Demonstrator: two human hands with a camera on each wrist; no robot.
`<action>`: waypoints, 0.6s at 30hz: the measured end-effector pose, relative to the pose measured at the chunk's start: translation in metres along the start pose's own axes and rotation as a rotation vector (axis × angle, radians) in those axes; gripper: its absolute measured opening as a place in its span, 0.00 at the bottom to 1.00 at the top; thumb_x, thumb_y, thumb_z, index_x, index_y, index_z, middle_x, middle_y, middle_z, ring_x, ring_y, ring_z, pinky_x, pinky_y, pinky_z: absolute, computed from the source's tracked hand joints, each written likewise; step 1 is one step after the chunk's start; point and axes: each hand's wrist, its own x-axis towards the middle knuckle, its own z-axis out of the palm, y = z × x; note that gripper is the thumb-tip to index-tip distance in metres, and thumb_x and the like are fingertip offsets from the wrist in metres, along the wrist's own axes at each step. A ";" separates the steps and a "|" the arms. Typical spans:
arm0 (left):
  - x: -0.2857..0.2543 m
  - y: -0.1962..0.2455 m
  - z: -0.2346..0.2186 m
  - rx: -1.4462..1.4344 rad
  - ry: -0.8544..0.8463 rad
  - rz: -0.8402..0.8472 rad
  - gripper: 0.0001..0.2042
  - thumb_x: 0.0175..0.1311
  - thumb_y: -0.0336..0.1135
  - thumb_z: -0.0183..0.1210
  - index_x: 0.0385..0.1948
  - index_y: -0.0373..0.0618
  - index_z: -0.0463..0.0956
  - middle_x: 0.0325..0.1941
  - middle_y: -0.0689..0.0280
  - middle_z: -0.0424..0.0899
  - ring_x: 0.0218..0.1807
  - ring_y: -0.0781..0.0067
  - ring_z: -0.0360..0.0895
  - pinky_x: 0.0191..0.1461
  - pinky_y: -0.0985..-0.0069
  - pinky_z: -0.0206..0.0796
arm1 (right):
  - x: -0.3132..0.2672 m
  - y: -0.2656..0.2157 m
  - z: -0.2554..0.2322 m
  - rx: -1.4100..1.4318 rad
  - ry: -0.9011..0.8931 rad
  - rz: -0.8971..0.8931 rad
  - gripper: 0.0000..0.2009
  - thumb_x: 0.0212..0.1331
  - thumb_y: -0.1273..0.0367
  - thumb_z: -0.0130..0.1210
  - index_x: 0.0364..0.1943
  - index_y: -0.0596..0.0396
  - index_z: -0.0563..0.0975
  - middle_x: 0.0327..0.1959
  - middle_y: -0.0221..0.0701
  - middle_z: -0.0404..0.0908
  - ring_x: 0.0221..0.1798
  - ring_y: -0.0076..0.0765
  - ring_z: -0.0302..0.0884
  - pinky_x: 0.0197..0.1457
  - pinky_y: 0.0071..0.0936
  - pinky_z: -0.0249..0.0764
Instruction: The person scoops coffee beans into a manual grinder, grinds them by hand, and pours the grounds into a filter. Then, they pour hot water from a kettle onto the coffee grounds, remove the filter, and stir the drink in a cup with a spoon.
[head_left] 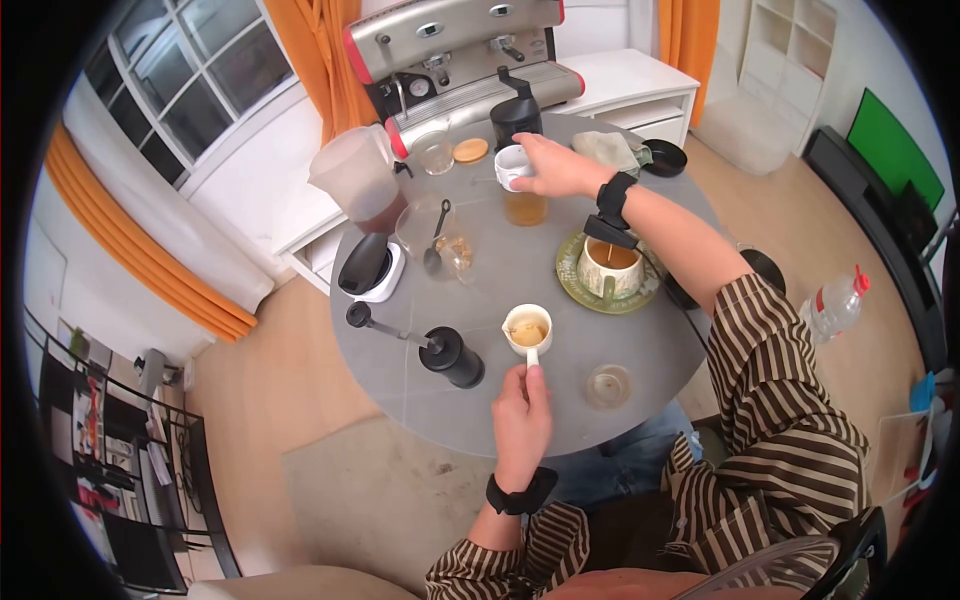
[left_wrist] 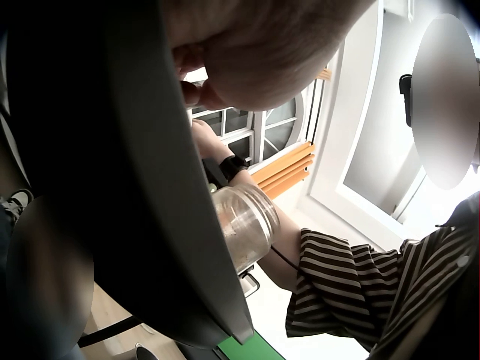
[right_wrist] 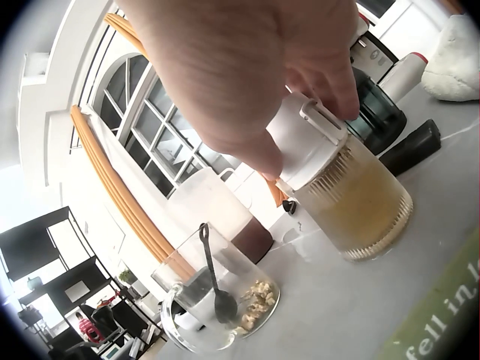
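Note:
My left hand point(head_left: 524, 420) pinches the handle of a small cream cup point(head_left: 516, 338) with something pale yellow inside, near the table's front. In the left wrist view that hand point(left_wrist: 262, 56) shows only in part, and its cup is hidden. My right hand point(head_left: 562, 166) reaches across the table and grips a small white cup point(head_left: 510, 170). In the right wrist view, thumb and fingers of the hand point(right_wrist: 247, 82) lie around the white cup point(right_wrist: 309, 146), which is tilted at the mouth of a ribbed glass point(right_wrist: 360, 206) of amber liquid.
A teacup point(head_left: 592, 280) on a green saucer point(head_left: 572, 290) stands right of centre. Near the front are a black grinder point(head_left: 458, 362) and a clear glass point(head_left: 608, 386). A glass mug point(head_left: 412, 232) with a spoon and a pitcher point(head_left: 352, 175) stand left. An espresso machine point(head_left: 450, 50) is behind.

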 end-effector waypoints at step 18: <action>0.016 -0.006 -0.007 -0.199 -0.155 -0.250 0.17 0.80 0.44 0.45 0.47 0.39 0.78 0.27 0.71 0.79 0.24 0.87 0.69 0.25 0.86 0.57 | -0.156 -0.028 -0.111 0.068 -0.023 0.064 0.25 0.64 0.55 0.60 0.54 0.64 0.77 0.52 0.44 0.81 0.57 0.49 0.78 0.61 0.39 0.73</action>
